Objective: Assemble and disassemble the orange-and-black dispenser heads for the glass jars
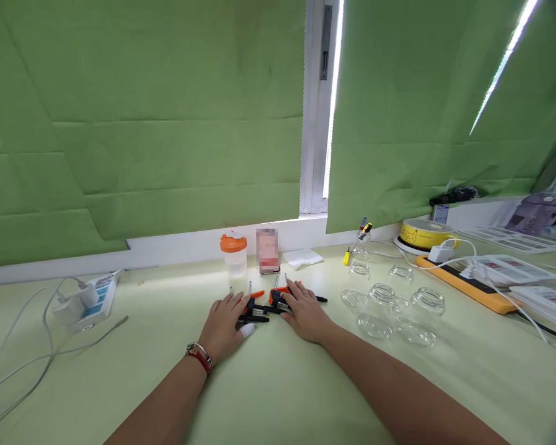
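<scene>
My left hand (225, 324) lies palm down over several black-and-orange tools with thin metal shafts (254, 307); their exact kind is partly hidden by my hands. Its fingers stretch forward, and the thumb, with a white wrap (247, 331), points toward the tools' black ends. My right hand (306, 312), a ring on one finger, rests flat across the right part of the same group, fingers extended. Neither hand is closed around anything. Behind the tools stand a clear cup with an orange lid (235, 262) and a small pinkish box-like object (267, 252), blurred out.
Several clear glass jars (380, 303) stand to the right, with yellow-handled tools (364, 232) behind. Farther right are an orange power strip (472, 287), a yellow round case (421, 233) and papers. A white power strip (97, 303) with cables lies left. White paper (303, 258) sits near the wall.
</scene>
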A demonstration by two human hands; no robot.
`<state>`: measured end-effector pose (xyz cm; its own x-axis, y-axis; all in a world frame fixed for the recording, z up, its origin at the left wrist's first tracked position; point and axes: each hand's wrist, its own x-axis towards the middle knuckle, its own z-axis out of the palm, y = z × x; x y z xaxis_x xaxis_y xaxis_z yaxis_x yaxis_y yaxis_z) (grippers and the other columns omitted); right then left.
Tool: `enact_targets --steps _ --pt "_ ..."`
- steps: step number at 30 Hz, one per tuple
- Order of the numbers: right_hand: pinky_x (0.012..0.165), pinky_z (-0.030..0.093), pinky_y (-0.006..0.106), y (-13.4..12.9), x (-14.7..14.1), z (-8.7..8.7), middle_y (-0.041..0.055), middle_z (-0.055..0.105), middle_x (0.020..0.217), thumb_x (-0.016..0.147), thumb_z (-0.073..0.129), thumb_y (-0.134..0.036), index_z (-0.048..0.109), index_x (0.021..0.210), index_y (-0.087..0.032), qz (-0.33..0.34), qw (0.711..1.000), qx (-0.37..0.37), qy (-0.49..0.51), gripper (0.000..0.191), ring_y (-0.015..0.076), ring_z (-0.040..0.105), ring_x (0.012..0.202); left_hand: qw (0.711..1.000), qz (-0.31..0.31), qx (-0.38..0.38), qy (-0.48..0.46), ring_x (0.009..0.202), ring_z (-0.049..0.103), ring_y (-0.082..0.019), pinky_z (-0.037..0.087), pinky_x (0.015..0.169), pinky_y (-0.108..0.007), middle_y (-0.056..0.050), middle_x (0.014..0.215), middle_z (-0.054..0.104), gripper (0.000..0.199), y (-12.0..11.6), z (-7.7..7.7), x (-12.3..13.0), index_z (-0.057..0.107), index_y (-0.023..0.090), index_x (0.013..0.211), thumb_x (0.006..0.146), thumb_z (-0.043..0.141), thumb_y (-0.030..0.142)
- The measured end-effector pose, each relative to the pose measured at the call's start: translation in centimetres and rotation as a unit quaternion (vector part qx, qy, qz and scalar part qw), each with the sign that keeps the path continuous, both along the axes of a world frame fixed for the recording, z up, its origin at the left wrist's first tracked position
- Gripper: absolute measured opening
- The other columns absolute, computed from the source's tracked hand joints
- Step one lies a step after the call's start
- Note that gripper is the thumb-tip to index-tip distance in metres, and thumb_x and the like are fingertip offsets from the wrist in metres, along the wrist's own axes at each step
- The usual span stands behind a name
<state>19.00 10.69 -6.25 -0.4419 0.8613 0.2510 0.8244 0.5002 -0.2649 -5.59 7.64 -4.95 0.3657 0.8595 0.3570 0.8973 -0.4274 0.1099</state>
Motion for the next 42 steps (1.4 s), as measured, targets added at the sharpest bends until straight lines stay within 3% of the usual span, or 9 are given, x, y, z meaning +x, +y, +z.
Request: enact_targets --steps 3,9,16,20,25,31,36,39,42 --pt "0.104 0.022 0.051 -0.9 -0.1 0.3 0.0085 0.018 0.151 0.085 0.046 -0.036 0.045 0.125 -0.023 0.035 0.999 0.006 0.004 0.042 0.0311 0.018 0.135 0.999 -0.019 -0.005 -0.029 0.117 0.049 -0.027 0.039 0.098 -0.042 -0.007 0.13 0.053 0.054 -0.4 0.2 -0.3 0.045 0.024 0.13 0.079 0.052 0.041" --pt "0.103 0.026 0.05 -2.7 -0.4 0.9 0.0081 0.023 0.149 0.082 0.049 -0.031 0.039 0.131 -0.025 0.104 0.994 0.006 0.02 0.051 0.0309 0.023 0.132 0.999 -0.025 -0.016 -0.03 0.104 0.056 -0.026 0.047 0.086 -0.037 -0.006 0.117 0.059 0.057 -1.8 0.7 -0.2 0.051 0.025 0.121 0.068 0.061 0.044" --pt "0.104 0.024 0.049 -3.7 -0.5 1.3 0.0105 0.026 0.147 0.076 0.052 -0.033 0.041 0.128 -0.021 0.14 0.99 0.004 0.028 0.055 0.0313 0.025 0.131 0.998 -0.052 -0.029 -0.02 0.125 0.042 -0.028 0.04 0.1 -0.039 -0.005 0.142 0.04 0.071 -2.2 0.3 0.0 0.04 0.028 0.134 0.068 0.06 0.045" --pt "0.104 0.023 0.049 -3.6 -0.7 1.2 0.0116 0.027 0.146 0.076 0.05 -0.032 0.041 0.128 -0.019 0.136 0.99 0.014 0.024 0.054 0.0318 0.024 0.131 0.998 -0.055 -0.03 -0.026 0.122 0.047 -0.026 0.041 0.1 -0.038 -0.004 0.136 0.049 0.069 -2.0 0.1 0.1 0.041 0.026 0.133 0.07 0.059 0.046" --pt "0.103 0.023 0.05 -3.7 -0.9 1.0 0.0114 0.023 0.148 0.075 0.05 -0.029 0.039 0.129 -0.02 0.127 0.992 0.023 0.012 0.055 0.0319 0.023 0.132 0.999 -0.039 -0.016 -0.022 0.12 0.049 -0.026 0.041 0.1 -0.039 -0.005 0.136 0.049 0.068 -2.2 0.0 0.4 0.042 0.025 0.132 0.07 0.058 0.046" --pt "0.106 0.014 0.051 -4.1 -0.9 0.9 0.0113 0.014 0.151 0.074 0.051 -0.029 0.036 0.132 -0.021 0.106 0.993 0.046 -0.005 0.06 0.0322 0.021 0.133 1.0 -0.02 0.005 0.0 0.12 0.047 -0.028 0.036 0.102 -0.041 -0.009 0.134 0.049 0.07 -2.6 0.3 1.0 0.042 0.022 0.132 0.069 0.059 0.046" --pt "0.107 0.006 0.053 -4.8 -0.9 0.8 0.0112 0.005 0.153 0.076 0.05 -0.037 0.03 0.137 -0.021 0.066 0.995 0.069 -0.012 0.066 0.0336 0.012 0.137 0.998 -0.001 0.05 0.026 0.127 0.037 -0.032 0.024 0.107 -0.047 -0.015 0.141 0.039 0.084 -3.3 0.4 1.2 0.032 0.016 0.138 0.067 0.059 0.051" --pt "0.108 0.002 0.054 -5.2 -0.7 0.7 0.0106 0.002 0.153 0.079 0.048 -0.043 0.025 0.141 -0.021 0.041 0.996 0.073 -0.012 0.07 0.034 0.005 0.138 0.996 0.042 0.073 0.021 0.133 0.027 -0.034 0.015 0.108 -0.05 -0.017 0.146 0.028 0.09 -3.8 0.1 0.8 0.027 0.016 0.139 0.065 0.06 0.054" --pt "0.109 0.002 0.053 -5.8 -0.2 0.5 0.0106 -0.002 0.153 0.081 0.044 -0.048 0.015 0.144 -0.02 0.025 0.998 0.058 -0.016 0.075 0.0336 0.0 0.139 0.993 0.092 0.076 0.002 0.135 0.02 -0.034 0.015 0.107 -0.051 -0.019 0.15 0.017 0.097 -4.5 -0.4 0.2 0.019 0.015 0.141 0.063 0.061 0.053"
